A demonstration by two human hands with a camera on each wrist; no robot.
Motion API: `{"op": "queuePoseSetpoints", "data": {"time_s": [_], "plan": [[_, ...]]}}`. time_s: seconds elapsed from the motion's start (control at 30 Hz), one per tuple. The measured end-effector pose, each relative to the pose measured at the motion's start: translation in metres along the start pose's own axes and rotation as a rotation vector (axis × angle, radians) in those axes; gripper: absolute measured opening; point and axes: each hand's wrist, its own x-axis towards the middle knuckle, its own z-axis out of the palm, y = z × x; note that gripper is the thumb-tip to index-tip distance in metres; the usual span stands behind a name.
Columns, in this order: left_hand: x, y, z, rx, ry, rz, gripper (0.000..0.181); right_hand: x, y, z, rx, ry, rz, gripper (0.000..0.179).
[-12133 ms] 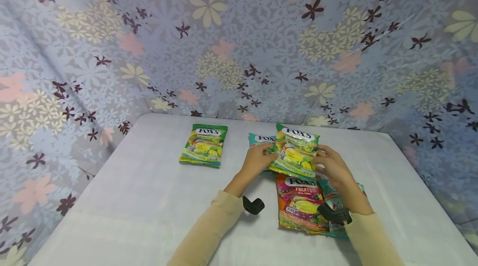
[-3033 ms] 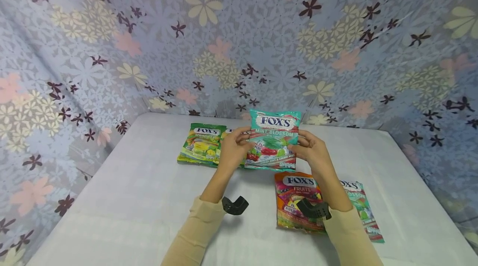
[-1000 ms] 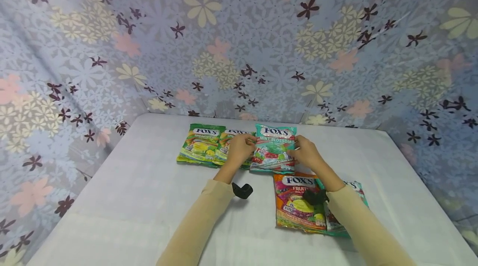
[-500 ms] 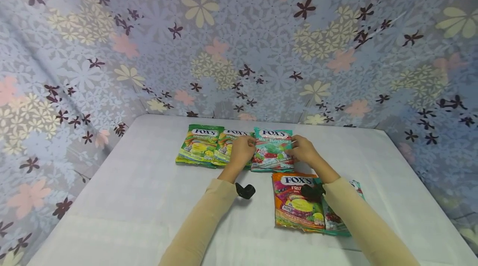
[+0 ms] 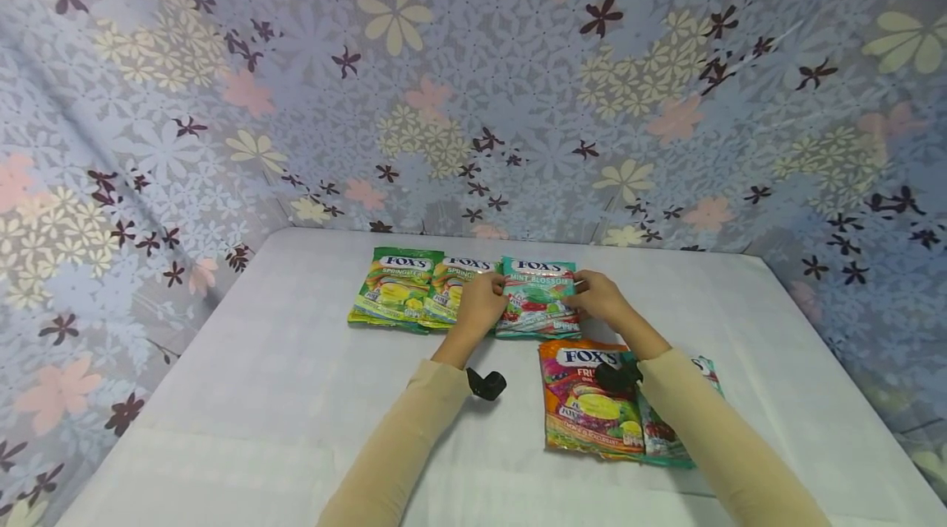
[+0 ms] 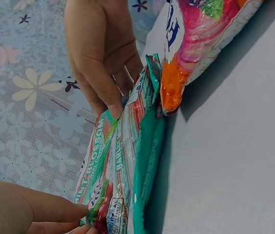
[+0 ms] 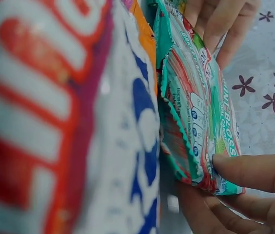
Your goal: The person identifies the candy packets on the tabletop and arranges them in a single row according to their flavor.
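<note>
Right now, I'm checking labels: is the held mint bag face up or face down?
Face up: the mint bag between left hand and right hand shows its "Mint Blossom" front.

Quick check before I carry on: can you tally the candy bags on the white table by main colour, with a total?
Green rectangular plastic candy bags: 2
Teal rectangular plastic candy bags: 2, one partly hidden by the beige right sleeve
Orange-red rectangular plastic candy bag: 1
Total: 5
</note>
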Motion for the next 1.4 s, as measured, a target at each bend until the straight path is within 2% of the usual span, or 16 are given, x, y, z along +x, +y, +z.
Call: {"op": "queuePoseSetpoints", "data": {"time_s": [0.1,0.3,0.43,0.57,0.73,0.97,1.03,1.17,1.3,1.4], "plan": [[-0.002,0.001,0.001,-0.013,0.006,0.0,0.034,0.0,0.0,0.0,-0.013,-0.006,0.01,0.06],[-0.007,0.006,0.002,0.012,-0.002,0.053,0.034,-0.002,0.002,-0.002,-0.037,-0.004,-0.001,0.064],[-0.011,0.013,0.002,0.04,0.011,0.089,0.035,-0.006,0.001,-0.004,-0.059,0.027,-0.015,0.058],[-0.019,0.023,0.004,0.039,-0.004,0.11,0.034,-0.013,-0.001,-0.007,-0.065,0.028,-0.045,0.051],[-0.037,0.043,0.016,-0.003,-0.084,0.123,0.031,-0.026,-0.003,-0.013,-0.005,-0.013,-0.086,0.049],[-0.072,0.07,0.049,-0.009,-0.297,0.303,0.02,-0.053,0.002,-0.022,0.003,-0.073,-0.239,0.041],[-0.078,0.076,0.057,-0.003,-0.33,0.334,0.018,-0.062,0.002,-0.025,0.002,-0.074,-0.275,0.04],[-0.087,0.085,0.068,0.006,-0.377,0.35,0.017,-0.082,0.002,-0.03,0.015,-0.06,-0.312,0.04],[-0.095,0.091,0.071,-0.018,-0.45,0.326,0.017,-0.1,0.009,-0.036,0.024,-0.046,-0.281,0.041],[-0.1,0.092,0.074,-0.003,-0.456,0.324,0.019,-0.113,0.018,-0.04,0.02,-0.03,-0.255,0.042]]}}
